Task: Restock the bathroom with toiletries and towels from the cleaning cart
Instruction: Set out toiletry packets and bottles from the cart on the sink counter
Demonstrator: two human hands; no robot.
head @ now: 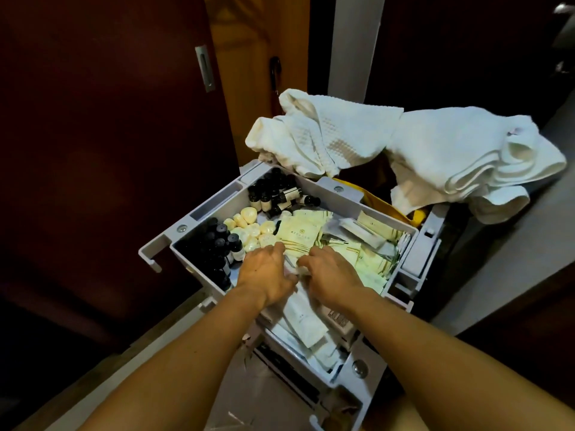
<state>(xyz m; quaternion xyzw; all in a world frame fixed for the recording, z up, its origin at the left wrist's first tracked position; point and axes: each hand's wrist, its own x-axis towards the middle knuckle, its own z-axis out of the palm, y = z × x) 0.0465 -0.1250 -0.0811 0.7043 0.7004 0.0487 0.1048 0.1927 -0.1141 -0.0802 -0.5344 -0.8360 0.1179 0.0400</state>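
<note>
Both hands, left hand (266,273) and right hand (328,273), are pinching into the cream sachets (300,236) in the cart tray (329,189), probably picking out toiletries.

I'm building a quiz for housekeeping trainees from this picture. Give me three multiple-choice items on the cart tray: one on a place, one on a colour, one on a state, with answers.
1. Where do the round soaps lie in the tray?
A. between two groups of dark bottles
B. on the towels
C. outside the tray

2. What colour are the towels?
A. blue
B. white
C. grey

3. What are the hands doing?
A. both hang clear of the cart
B. one grips a bottle
C. both reach among the sachets

Answers: 1 A, bottles stand beyond the soaps and more nearer. 2 B, the heap over the cart's far end is white. 3 C, the left hand and right hand lie on the sachets; their grip is hidden.
</note>
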